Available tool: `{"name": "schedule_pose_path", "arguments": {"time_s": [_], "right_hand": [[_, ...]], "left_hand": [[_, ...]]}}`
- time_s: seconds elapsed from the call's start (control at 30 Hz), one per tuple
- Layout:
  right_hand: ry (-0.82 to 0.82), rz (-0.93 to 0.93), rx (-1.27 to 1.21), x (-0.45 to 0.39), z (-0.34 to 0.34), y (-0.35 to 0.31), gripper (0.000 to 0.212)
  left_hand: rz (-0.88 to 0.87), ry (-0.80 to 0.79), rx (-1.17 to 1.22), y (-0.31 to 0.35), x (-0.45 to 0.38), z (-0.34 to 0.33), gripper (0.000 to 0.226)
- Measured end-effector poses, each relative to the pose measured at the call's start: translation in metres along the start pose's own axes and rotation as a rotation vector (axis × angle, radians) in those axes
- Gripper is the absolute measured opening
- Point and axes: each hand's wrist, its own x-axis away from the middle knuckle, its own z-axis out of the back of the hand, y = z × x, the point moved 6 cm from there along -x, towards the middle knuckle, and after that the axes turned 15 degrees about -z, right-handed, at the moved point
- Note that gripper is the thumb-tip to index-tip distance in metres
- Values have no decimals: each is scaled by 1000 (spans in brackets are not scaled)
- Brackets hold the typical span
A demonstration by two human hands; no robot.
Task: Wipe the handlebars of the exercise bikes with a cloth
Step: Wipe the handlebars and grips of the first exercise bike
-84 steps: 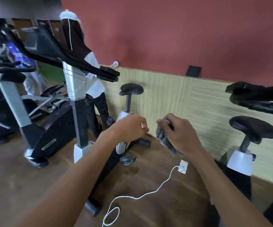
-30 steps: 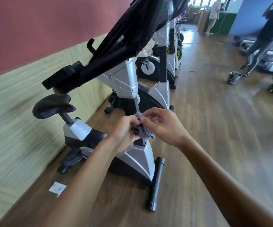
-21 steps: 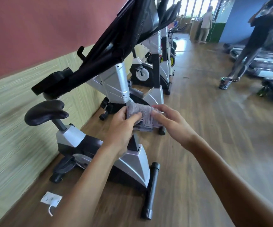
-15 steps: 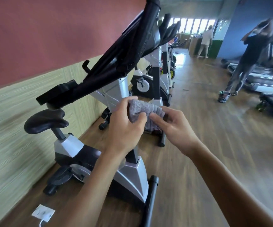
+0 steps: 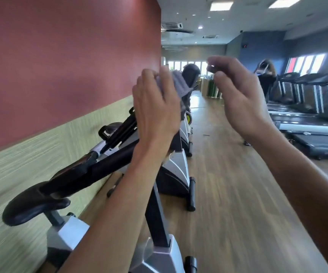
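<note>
My left hand (image 5: 156, 107) is raised and holds a grey cloth (image 5: 179, 85) against the upper part of the nearest exercise bike's black handlebars (image 5: 92, 170). The cloth sticks out past my fingers towards the right. The handlebar runs from lower left up to my hand; its top end is hidden behind the hand. My right hand (image 5: 238, 97) hovers to the right of the cloth with fingers curled and apart, holding nothing. The bike's black saddle (image 5: 31, 207) sits at lower left.
A row of silver and black exercise bikes (image 5: 178, 170) lines the red and green wall (image 5: 60, 56) on the left. Treadmills (image 5: 313, 119) stand along the right. A person in black (image 5: 265, 75) stands far off. Wooden floor (image 5: 238, 194) runs between.
Both hands rose from waist height to the top of the handlebars. The right hand let go of the cloth, which is now in the left hand alone. The view tilted upwards.
</note>
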Motion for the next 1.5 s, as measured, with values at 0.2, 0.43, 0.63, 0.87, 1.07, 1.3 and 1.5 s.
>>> {"name": "schedule_pose_path", "arguments": {"time_s": [0.2, 0.43, 0.63, 0.87, 1.07, 1.3, 1.5], "right_hand": [[-209, -101, -47, -25, -27, 3, 53], [-142, -103, 90, -21, -24, -7, 41], [-57, -122, 197, -19, -24, -13, 46], [19, -72, 354, -14, -24, -18, 45], [15, -57, 344, -14, -26, -13, 51], [-25, 67, 617, -29, -33, -37, 57], [-69, 254, 762, -35, -59, -30, 49]], "left_hand": [[-134, -172, -311, 0, 2, -30, 52], [-113, -205, -188, 2, -8, -30, 52], [-191, -210, -276, 2, -7, -29, 56], [-91, -217, -218, 0, -17, -32, 61], [-256, -333, -140, -10, -4, -21, 62], [-129, -226, -122, -49, -5, 27, 60], [-164, -249, -355, -27, 29, 0, 53]]}}
